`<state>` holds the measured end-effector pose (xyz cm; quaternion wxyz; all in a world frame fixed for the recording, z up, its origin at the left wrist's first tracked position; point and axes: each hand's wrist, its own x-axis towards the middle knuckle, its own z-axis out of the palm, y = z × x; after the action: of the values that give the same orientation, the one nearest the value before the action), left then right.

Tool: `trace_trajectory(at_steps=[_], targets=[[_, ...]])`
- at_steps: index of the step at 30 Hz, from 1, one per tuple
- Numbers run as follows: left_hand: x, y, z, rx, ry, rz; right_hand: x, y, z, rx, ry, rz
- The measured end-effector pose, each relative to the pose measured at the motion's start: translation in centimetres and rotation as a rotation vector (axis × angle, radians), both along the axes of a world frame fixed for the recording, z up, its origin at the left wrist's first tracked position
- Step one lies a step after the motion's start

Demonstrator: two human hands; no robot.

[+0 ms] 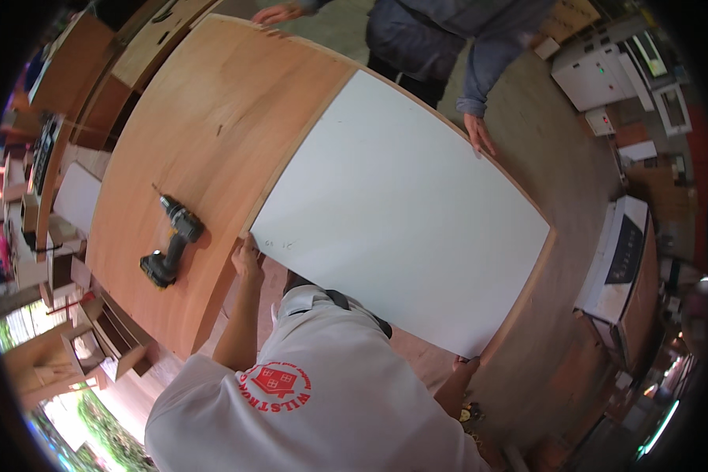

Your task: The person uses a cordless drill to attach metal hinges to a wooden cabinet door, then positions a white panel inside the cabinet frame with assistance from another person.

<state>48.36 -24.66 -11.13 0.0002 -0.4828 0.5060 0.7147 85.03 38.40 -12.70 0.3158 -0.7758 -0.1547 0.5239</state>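
Note:
A large white panel [405, 208] lies flat in front of me, its left edge alongside a brown wooden board [220, 118]. At the panel's near left corner my left hand [248, 258] is closed round the edge. My right hand [466, 365] grips the near right corner, its fingers partly hidden by the panel. A black and grey cordless drill [177, 237] with a bit fitted rests on the wooden board, left of my left hand. Thin wooden edging shows along the panel's far and right sides.
Across from me stands a person in dark grey clothes [417, 43], one hand [478, 134] at the panel's far edge, the other [279, 14] at the wooden board's. A white machine [598, 79] stands far right, a long carton [621, 259] nearer. Wooden shelf units [90, 338] stand left.

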Motion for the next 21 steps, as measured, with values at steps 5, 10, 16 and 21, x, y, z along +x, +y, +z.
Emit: trace_trajectory(at_steps=[5, 10, 16, 21], targets=[[0.0, -0.7, 0.2, -0.108, -0.070, -0.105, 0.5, -0.2, 0.2, -0.081, -0.037, -0.057], [-2.5, -2.2, 4.7, -0.250, -0.511, -0.489, 1.1, -0.8, -0.2, -0.042, -0.034, -0.053], [-13.1, 3.5, 10.1, -1.174, -0.581, -1.424, 0.8, -0.4, 1.1, 0.090, -1.610, 0.636], [-30.0, 17.3, 6.7, -1.327, 0.591, -1.234, -10.9, 10.4, 1.4, 0.898, -1.091, 0.770]])
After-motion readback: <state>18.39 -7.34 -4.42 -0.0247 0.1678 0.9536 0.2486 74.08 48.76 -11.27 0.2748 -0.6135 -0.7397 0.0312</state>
